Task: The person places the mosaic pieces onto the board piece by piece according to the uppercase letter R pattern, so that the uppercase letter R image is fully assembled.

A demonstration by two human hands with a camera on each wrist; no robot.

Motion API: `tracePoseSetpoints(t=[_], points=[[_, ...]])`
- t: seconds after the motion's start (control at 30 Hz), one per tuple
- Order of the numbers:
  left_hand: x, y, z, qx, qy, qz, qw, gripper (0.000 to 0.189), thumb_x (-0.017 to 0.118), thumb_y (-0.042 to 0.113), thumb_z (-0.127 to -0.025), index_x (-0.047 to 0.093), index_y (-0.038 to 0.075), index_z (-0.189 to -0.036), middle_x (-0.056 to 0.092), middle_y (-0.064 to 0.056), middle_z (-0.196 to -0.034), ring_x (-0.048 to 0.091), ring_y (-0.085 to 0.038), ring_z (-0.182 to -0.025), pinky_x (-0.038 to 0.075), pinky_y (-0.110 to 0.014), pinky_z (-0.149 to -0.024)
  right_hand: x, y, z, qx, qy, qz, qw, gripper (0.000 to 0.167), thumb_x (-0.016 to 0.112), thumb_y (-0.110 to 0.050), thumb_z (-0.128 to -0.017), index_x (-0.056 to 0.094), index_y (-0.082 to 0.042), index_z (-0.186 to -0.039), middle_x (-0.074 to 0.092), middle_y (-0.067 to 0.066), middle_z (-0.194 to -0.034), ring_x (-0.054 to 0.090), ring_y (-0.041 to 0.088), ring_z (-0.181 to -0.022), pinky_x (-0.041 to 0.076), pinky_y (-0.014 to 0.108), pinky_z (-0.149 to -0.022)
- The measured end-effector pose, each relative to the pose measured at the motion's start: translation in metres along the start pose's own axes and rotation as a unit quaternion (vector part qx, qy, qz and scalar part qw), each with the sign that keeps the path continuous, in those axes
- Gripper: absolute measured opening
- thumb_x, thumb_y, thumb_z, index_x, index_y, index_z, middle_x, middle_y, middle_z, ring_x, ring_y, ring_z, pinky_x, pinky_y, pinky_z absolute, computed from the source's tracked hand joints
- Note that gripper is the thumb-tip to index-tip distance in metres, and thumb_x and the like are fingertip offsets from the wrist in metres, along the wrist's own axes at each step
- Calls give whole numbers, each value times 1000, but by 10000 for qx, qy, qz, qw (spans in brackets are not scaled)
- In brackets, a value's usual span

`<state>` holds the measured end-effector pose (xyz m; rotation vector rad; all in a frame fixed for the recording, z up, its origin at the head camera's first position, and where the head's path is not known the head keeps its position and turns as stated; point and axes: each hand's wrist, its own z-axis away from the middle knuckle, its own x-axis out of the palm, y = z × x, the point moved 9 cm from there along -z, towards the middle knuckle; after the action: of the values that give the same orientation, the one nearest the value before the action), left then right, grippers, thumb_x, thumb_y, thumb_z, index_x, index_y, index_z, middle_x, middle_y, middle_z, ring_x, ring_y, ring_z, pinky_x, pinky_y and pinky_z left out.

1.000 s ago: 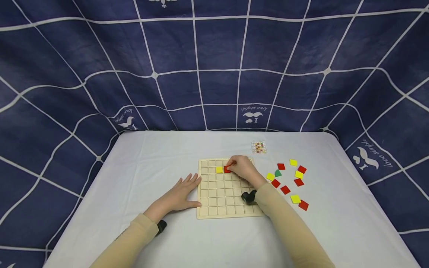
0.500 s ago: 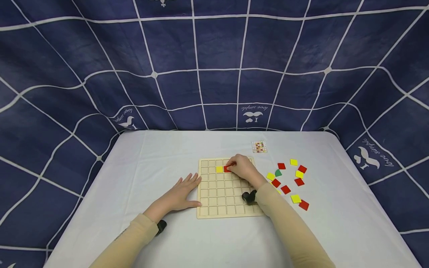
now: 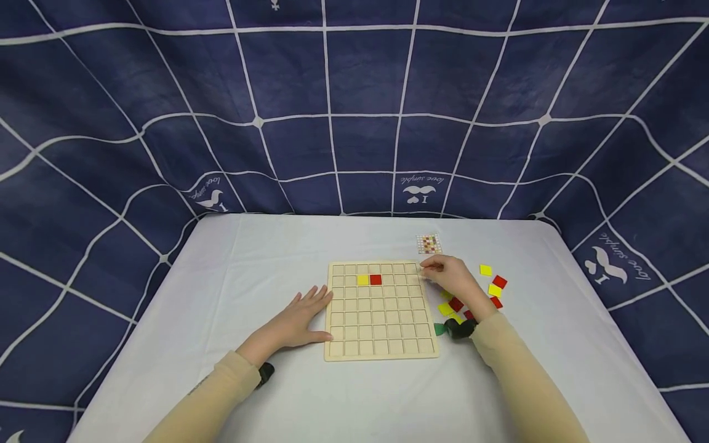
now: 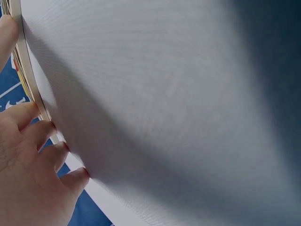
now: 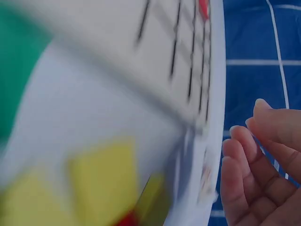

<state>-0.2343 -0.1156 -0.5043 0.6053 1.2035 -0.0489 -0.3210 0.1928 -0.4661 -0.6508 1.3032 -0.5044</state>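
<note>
A pale wooden grid board lies on the white table. In its second row from the far edge sit a yellow square tile and, right beside it, a red square tile. My left hand lies flat with spread fingers, and its fingertips and thumb touch the board's left edge. In the left wrist view its fingers meet that edge. Off the board's upper right corner, my right hand hovers with loosely bent fingers. Nothing shows between those fingers in the right wrist view.
Loose yellow tiles and red tiles lie scattered right of the board, some hidden beneath my right hand and forearm. A green piece lies by the board's right edge. Behind stands a small printed pattern card lying flat on the cloth.
My right hand has let go of the red tile, which stays on the board, and has moved right, off the board. The left hand has stayed in place.
</note>
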Motion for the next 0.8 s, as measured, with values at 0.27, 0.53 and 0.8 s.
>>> tracePoseSetpoints(t=[0.27, 0.53, 0.8], points=[[0, 2, 1, -61, 13, -7, 10000, 97, 73, 54, -82, 28, 11, -156, 21, -11, -163, 12, -33, -153, 11, -56, -123, -7, 38, 15, 350, -334, 225, 9986, 26, 71, -20, -91, 70, -6, -113, 68, 8, -96, 58, 19, -81, 49, 24, -72], [1, 2, -1, -80, 13, -22, 10000, 97, 72, 55, -82, 28, 11, -156, 20, -10, -163, 12, -33, -153, 10, -56, -123, 0, 43, 20, 623, -765, 866, 9913, 33, 79, -12, -83, 68, -4, -112, 60, 9, -95, 53, 22, -85, 48, 29, -74], [-1, 3, -1, 25, 43, -20, 10000, 96, 72, 55, -82, 29, 10, -156, 22, -12, -163, 14, -35, -153, 12, -57, -123, 1, 42, 18, 906, -757, 939, 9886, 29, 80, -10, -81, 66, -5, -106, 57, 9, -90, 54, 21, -78, 47, 25, -66]])
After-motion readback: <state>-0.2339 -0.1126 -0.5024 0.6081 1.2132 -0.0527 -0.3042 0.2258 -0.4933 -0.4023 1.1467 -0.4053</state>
